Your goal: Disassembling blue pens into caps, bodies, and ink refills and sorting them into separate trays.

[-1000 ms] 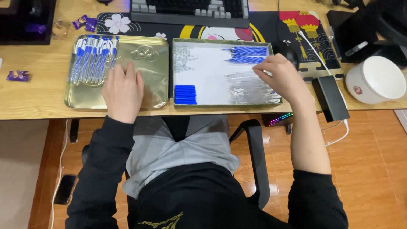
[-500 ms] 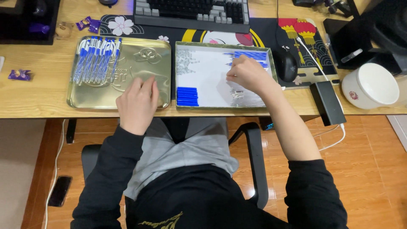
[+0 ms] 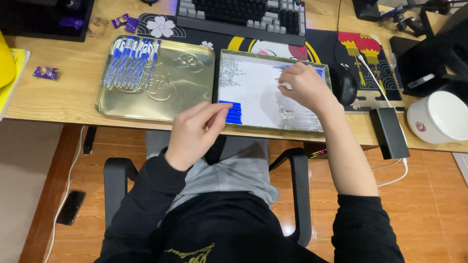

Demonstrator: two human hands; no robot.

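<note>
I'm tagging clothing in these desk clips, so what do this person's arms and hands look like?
Both arms wear black long sleeves. The left sleeve reaches the wrist; the right sleeve is pushed up, leaving the forearm bare. The left hand and right hand are bare: no gloves, rings, watch or bracelets show. No markings appear on the sleeves, only a gold design on the black garment's front.

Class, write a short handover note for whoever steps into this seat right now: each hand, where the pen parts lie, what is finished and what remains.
Left hand: at the near edge of the white-lined shallow tray, fingertips by the stack of small blue caps; what it grips cannot be told.
Right hand: over the tray, pinching a small pale part.
Done: row of assembled blue-and-white pens on the gold metal tray.
Left: clear barrels, blue refills and caps lie loose in the white-lined shallow tray.
</note>
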